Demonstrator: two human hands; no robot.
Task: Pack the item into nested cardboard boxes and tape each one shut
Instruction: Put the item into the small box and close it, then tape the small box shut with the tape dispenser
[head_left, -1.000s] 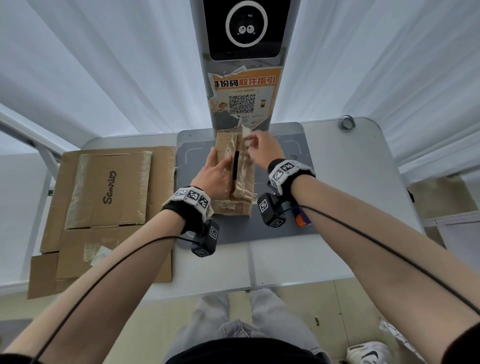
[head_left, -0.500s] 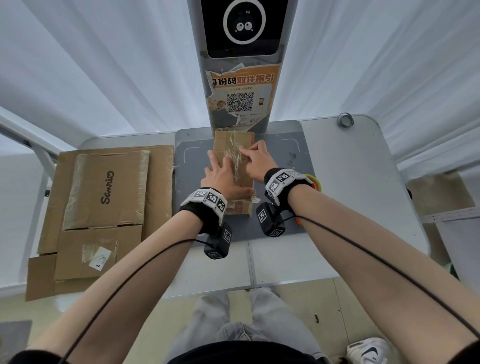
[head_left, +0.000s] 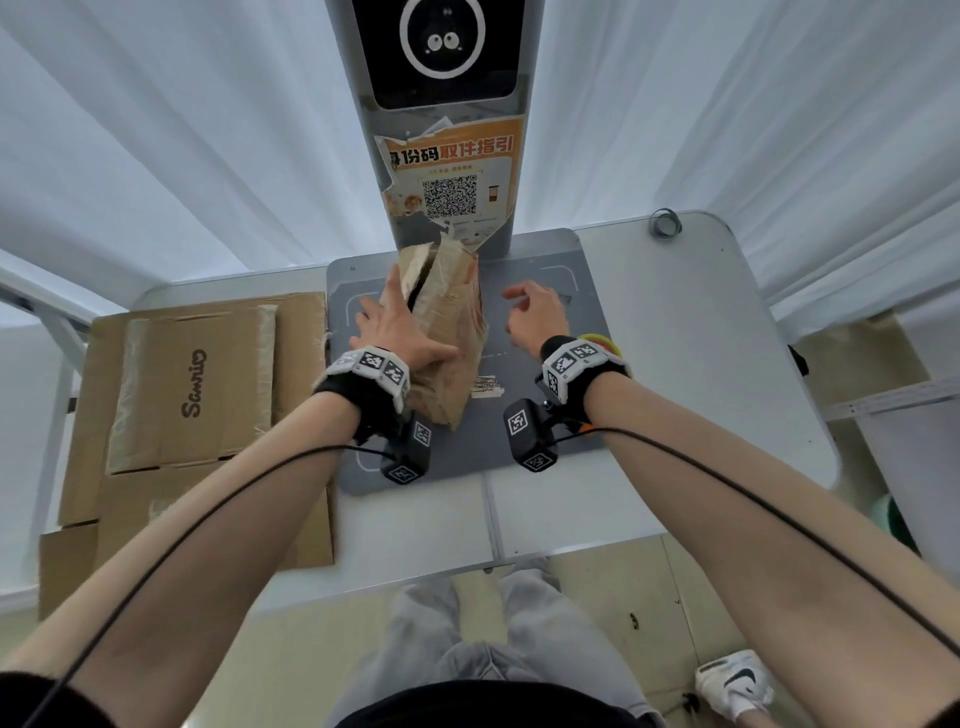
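Note:
A small worn cardboard box (head_left: 449, 317) with old tape on it stands on the grey mat (head_left: 540, 452), its top flaps parted with a dark gap between them. My left hand (head_left: 400, 332) lies flat against the box's left side with fingers straight and thumb along the near face. My right hand (head_left: 532, 314) hovers to the right of the box, apart from it, fingers loosely curled and holding nothing. Yellow and orange tape rolls (head_left: 602, 343) peek out behind my right wrist.
Flattened cardboard boxes (head_left: 192, 395), one printed "Sanrio", are stacked on the table's left side. A grey kiosk post (head_left: 447, 156) with a QR poster rises behind the mat. A small tape ring (head_left: 665, 223) lies at the table's far right corner. A label scrap (head_left: 485, 387) lies on the mat.
My right hand has come off the box top and moved right. The box has tilted and lifted toward me under my left hand, and its flaps have parted again.

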